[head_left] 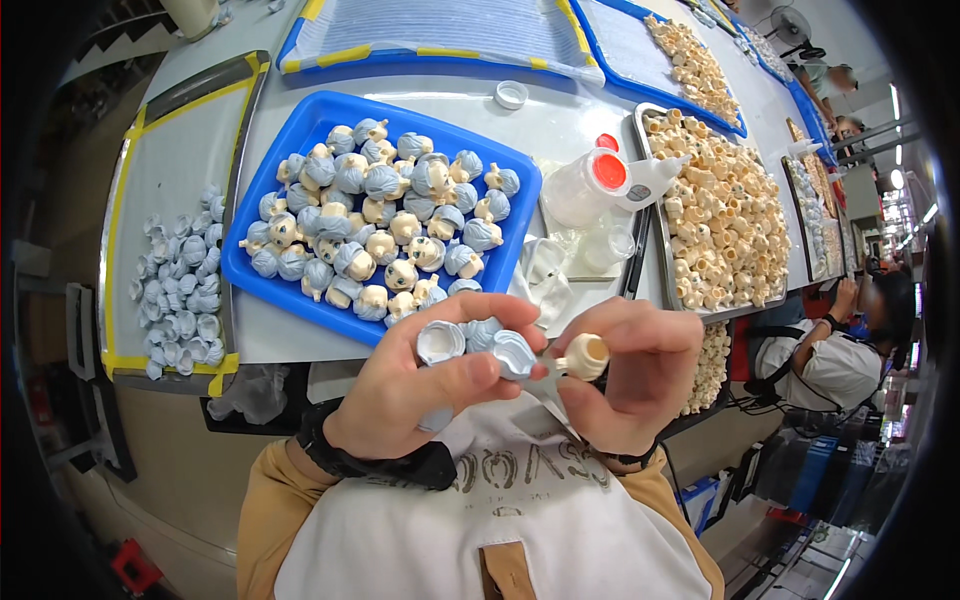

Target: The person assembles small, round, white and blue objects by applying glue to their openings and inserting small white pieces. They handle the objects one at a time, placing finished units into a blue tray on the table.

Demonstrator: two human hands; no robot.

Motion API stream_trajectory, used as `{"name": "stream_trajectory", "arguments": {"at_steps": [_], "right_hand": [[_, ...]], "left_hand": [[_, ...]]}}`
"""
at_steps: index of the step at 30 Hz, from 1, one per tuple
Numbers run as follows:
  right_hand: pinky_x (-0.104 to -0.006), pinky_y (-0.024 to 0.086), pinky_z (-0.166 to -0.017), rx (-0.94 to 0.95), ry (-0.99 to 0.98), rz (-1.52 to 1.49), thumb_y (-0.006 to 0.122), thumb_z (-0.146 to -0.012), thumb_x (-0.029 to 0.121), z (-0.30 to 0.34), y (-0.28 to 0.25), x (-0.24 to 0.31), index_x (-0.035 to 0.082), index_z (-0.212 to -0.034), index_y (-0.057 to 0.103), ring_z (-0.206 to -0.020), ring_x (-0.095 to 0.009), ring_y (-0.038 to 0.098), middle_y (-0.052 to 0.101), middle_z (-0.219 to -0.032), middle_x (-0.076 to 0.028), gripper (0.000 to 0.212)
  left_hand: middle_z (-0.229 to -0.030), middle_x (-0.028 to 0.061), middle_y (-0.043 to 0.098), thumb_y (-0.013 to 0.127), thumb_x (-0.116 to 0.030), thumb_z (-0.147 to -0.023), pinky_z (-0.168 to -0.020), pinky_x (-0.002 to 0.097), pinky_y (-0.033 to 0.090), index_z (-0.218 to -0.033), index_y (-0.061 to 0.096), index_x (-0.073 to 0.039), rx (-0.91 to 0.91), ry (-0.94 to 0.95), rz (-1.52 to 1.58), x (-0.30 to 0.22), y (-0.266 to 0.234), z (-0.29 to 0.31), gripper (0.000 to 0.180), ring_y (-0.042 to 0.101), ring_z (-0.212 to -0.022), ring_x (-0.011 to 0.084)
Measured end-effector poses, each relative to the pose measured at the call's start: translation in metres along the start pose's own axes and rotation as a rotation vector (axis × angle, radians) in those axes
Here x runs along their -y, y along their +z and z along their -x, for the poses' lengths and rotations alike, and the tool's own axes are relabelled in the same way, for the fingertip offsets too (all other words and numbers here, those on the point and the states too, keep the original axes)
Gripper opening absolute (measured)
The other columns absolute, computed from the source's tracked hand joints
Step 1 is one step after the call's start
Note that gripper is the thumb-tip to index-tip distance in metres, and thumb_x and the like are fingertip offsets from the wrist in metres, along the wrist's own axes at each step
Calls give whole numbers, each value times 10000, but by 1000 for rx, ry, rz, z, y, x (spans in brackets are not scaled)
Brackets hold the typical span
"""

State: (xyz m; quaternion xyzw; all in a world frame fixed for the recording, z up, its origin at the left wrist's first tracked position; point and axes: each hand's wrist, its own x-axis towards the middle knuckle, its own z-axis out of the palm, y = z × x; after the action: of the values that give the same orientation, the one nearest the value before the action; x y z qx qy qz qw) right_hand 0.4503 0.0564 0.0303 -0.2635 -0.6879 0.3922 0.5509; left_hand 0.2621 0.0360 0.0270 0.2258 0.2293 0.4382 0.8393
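My left hand (400,400) is closed around several light-blue doll hair pieces, hollow and ridged. One hair piece (513,354) sits at the fingertips with its hollow side showing; another white-lined piece (440,342) rests by the fingers. My right hand (640,365) pinches a small cream doll head (586,356) between thumb and fingers, its round opening facing up toward me. Head and hair piece are close together, in front of my chest; whether they touch I cannot tell. Beyond them lies a blue tray (290,313) with many doll heads wearing blue hair (385,183).
At left, loose blue hair pieces (180,290) lie on a yellow-taped tray (115,270). At right, a metal tray (650,270) holds cream heads (725,215). Between stand a red-capped bottle (585,195), a nozzle bottle (655,180) and a small jar (605,248). Another person (830,365) sits right.
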Motion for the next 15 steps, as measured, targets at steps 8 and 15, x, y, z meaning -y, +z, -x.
{"name": "stream_trajectory", "arguments": {"at_steps": [8, 15], "right_hand": [[-269, 447, -693, -198, 5, 454, 622, -694, -85, -12, -38, 8, -30, -1016, 621, -753, -188, 574, 600, -836, -106, 327], [-258, 449, -611, -46, 200, 832, 629, -737, -25, -31, -56, 3, 8, -994, 607, -657, -150, 570, 579, -780, -84, 260]], "left_hand": [[-1012, 99, 542, 584, -249, -884, -466, 200, 447, -1076, 476, -3, 82, 51, 205, 1, -11, -2, 330, 571, -711, 108], [-991, 148, 499, 666, -191, -806, -422, 145, 390, -1017, 488, -56, -43, 105, 16, 0, -2, -3, 307, 524, -607, 79]]}}
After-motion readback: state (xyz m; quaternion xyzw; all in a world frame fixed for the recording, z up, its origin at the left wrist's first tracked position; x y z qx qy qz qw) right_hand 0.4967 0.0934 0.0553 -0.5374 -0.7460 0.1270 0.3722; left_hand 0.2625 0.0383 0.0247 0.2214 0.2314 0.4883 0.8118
